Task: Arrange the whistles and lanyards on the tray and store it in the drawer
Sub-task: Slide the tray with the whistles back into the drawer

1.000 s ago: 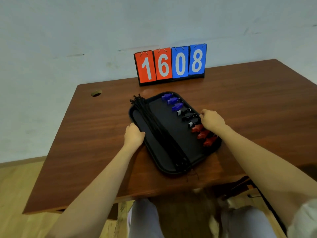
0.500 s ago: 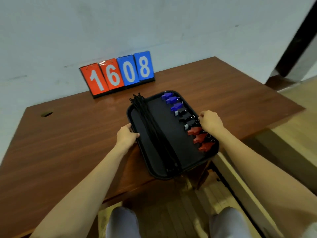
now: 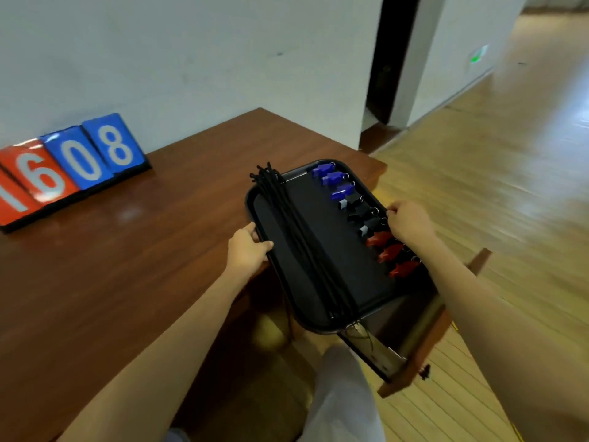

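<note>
So the person's got the tray (image 3: 322, 250) by both long edges, out at the right end of the wooden surface (image 3: 127, 266). Its near half hangs over the pulled-out drawer (image 3: 411, 374).

The left hand (image 3: 248, 250) is grasping the left rim. The thumb lies on top of the edge and the rest of the fingers go underneath, out of sight. The right hand (image 3: 409, 220) has its fingers (image 3: 392, 209) curled over the right rim, just beside the black whistles (image 3: 358, 215) and touching distance from the first of the red whistles (image 3: 390, 252). The blue whistles (image 3: 333, 178) sit at the far end of the same row, well clear of either hand.

The lanyards (image 3: 299, 237) run lengthways down the left half of the tray as one bundle, between the left thumb and the whistle row. Their ends poke over both the far and near rims.

Hard to make out:
- It's black cord on a black tray, so no way to count the lanyards.
- The right wrist covers part of the rim by the red whistles.
- Can't tell if the tray's underside is touching the surface or the drawer.
- Most of the drawer's inside is hidden under the tray.
- The scoreboard (image 3: 73, 167) is cut off at the left edge, and the frame is pretty smeary.
</note>
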### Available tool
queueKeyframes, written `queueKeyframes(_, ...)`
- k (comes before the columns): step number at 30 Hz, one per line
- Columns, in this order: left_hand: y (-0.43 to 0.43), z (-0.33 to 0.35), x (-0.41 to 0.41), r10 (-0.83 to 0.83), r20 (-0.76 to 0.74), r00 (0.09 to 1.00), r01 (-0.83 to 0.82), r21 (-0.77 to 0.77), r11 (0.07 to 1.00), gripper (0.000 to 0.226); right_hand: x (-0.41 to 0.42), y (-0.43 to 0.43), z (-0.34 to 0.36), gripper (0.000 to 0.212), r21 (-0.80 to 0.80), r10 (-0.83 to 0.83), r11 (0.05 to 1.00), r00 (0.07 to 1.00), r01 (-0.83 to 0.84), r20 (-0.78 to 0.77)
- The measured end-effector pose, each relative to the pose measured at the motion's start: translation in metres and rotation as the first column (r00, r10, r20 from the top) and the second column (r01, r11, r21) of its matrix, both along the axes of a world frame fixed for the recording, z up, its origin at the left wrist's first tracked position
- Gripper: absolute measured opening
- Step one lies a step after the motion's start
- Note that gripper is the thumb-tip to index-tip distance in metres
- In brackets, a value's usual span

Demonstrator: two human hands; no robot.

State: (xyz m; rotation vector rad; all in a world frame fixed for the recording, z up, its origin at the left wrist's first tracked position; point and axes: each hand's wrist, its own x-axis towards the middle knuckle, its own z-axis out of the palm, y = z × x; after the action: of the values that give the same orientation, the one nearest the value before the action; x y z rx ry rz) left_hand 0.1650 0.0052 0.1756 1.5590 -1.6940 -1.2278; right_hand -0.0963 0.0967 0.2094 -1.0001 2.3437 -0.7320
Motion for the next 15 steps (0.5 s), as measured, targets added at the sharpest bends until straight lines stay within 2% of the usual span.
queueKeyframes(6, 0.045, -0.017, -0.062, -0.157, 0.027, 0.987, 0.157, 0.004, 0.988, 0.061, -0.051, 0.063, -0.018, 0.025, 0.045, -0.143, 0.989, 0.989, 0.144, -0.038)
queueKeyframes(10, 0.071, -0.039, -0.088, -0.244, 0.050, 0.968, 0.244, 0.024, 0.970, 0.058, -0.075, 0.096, -0.040, 0.028, 0.096, -0.235, 0.968, 0.972, 0.233, 0.007)
queueKeyframes(15, 0.090, -0.065, -0.104, -0.285, 0.062, 0.957, 0.281, 0.061, 0.958, 0.061, -0.091, 0.118, -0.062, 0.030, 0.170, -0.251, 0.953, 0.968, 0.249, -0.012)
